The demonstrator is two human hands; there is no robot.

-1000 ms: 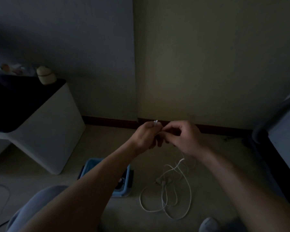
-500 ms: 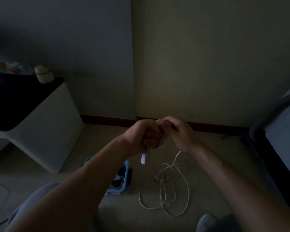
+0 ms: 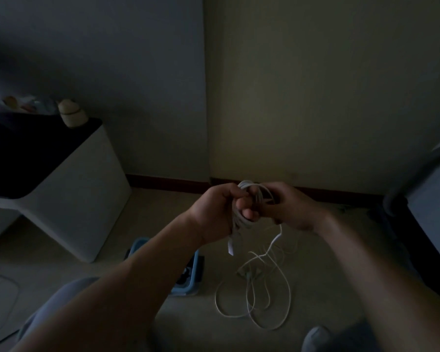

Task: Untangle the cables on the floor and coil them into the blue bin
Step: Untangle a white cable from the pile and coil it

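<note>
Well, both hands are meeting low in front of the wall corner. The left hand [image 3: 214, 212] is curling its fingers through a small coil [image 3: 255, 191] of white cable and gripping it, and a plug [image 3: 230, 246] is hanging just below that fist. The right hand [image 3: 292, 207] is pinching the coil's far side, I think between thumb and forefinger, though the light is dim. From there the cable is trailing down to a loose tangle [image 3: 264, 301] lying on the floor [image 3: 163, 224]. The blue bin [image 3: 188, 290] is sitting beside the tangle, partly hidden under the left forearm, near a white table [image 3: 87, 199].
</note>
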